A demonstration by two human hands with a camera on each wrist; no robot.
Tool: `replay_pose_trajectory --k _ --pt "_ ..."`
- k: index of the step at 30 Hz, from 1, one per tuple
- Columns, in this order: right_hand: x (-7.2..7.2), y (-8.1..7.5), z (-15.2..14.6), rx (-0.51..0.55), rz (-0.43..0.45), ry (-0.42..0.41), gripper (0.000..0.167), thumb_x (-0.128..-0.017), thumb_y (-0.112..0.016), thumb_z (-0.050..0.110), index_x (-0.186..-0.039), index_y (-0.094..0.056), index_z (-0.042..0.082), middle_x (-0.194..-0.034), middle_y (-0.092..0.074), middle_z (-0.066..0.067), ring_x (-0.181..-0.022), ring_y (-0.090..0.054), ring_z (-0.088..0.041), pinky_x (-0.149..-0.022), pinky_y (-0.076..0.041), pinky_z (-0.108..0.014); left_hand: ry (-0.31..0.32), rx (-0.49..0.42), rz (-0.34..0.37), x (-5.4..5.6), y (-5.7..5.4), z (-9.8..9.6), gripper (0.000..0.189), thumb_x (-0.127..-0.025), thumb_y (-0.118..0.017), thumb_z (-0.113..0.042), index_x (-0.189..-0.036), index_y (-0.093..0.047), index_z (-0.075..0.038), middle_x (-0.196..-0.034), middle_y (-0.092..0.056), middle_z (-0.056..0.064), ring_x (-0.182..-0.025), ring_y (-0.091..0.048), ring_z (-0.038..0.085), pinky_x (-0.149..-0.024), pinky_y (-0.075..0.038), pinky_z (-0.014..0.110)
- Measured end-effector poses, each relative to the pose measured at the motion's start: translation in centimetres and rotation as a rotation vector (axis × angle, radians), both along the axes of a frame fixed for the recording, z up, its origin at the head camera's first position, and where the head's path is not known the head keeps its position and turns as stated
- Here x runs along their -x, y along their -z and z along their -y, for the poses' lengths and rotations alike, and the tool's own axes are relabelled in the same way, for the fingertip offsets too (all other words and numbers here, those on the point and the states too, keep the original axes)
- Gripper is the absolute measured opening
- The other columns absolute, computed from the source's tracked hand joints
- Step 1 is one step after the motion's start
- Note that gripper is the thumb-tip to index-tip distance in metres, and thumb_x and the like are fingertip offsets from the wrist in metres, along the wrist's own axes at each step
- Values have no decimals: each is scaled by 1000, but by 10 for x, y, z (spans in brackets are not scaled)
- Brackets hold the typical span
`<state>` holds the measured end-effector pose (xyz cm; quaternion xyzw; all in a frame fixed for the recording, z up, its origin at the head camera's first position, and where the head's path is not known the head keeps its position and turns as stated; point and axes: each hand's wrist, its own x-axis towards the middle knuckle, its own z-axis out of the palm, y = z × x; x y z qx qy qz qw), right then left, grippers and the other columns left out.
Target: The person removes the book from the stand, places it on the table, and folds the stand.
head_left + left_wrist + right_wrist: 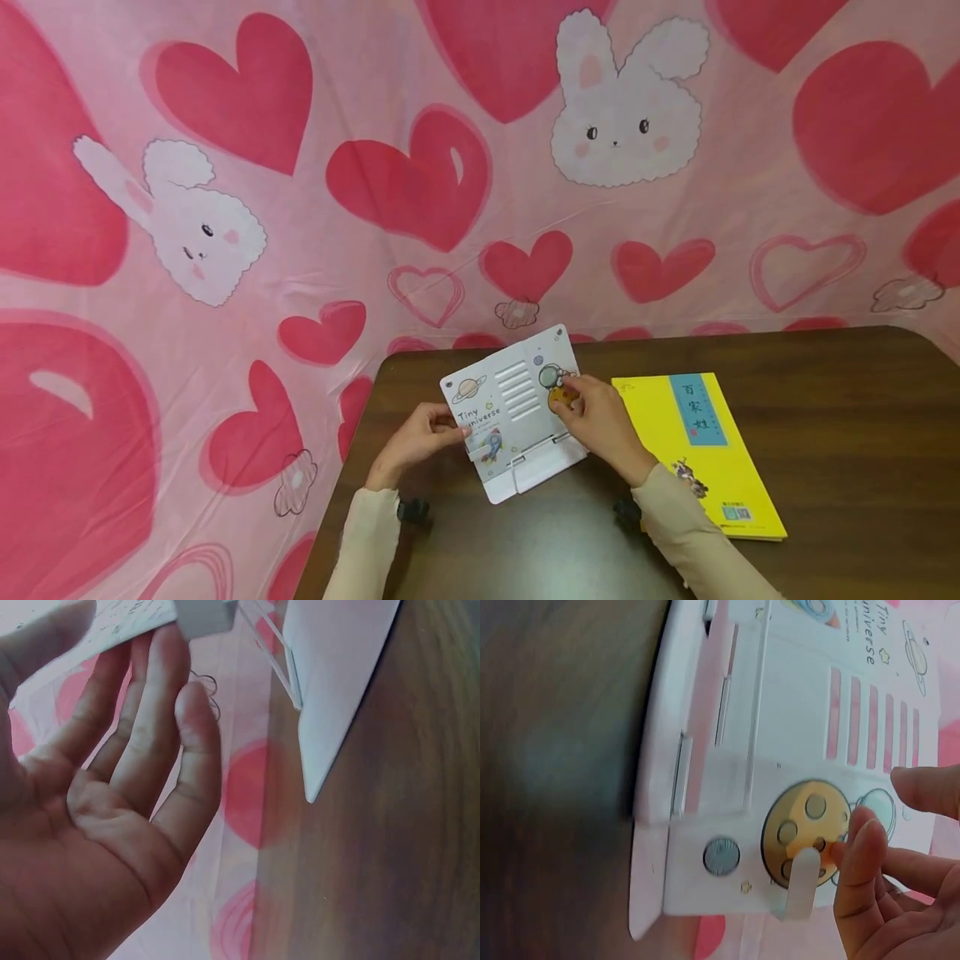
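book (pixel 716 462): on table (pixel 847 433), right of stand (pixel 525 435) | cloth (pixel 517 175): behind table (also left)

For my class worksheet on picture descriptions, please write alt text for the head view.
A person's left hand grips a white "Tiny universe" stand at a dark table, the right hand at its other side. A yellow book lies to the right; behind is a pink backdrop with hearts and rabbits.

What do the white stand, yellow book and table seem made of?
White stand: smooth, perhaps painted metal or plastic, judging by thin, slotted panels. Yellow book: probably paper, from its flat printed cover; finish unclear. Table: wood or laminate, slightly glossy; grain and a soft reflection show.
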<state>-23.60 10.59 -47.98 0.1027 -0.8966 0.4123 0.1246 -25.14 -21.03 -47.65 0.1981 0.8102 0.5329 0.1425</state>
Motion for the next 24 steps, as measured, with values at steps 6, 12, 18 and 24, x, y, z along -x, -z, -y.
replay_pose_trajectory --k 6,12,18,24 --pt "-1 6 8 -20 38 -32 63 -88 -83 23 -141 -61 -2 -129 -65 -19 -106 -66 -30 -88 -63 -42 146 15 32 -9 -9 -7 41 -94 -77 -12 -131 -67 2 -121 -75 26 -102 -79 31 -91 -63 34" --pt "-1 7 10 -36 54 -69 72 -87 -83 30 -147 -56 1 -147 -57 -21 -128 -63 -41 -99 -58 -56 275 20 43 -19 -19 -22 50 -89 -81 -8 -135 -63 -1 -124 -74 23 -104 -79 29 -89 -63 35" --pt "1 9 7 -16 53 -131 72 -89 -79 35 -148 -55 1 -152 -56 -23 -135 -58 -48 -96 -59 -57 274 75 23 -28 -23 -40 47 -89 -81 -9 -132 -64 -2 -122 -76 20 -99 -79 18 -86 -63 30" --pt "4 11 4 20 69 -169 69 -94 -76 36 -149 -54 2 -152 -56 -23 -124 -66 -43 -84 -65 -44 271 121 -44 -35 -21 -57 43 -88 -84 -13 -127 -68 -4 -117 -78 15 -90 -76 6 -82 -62 23"
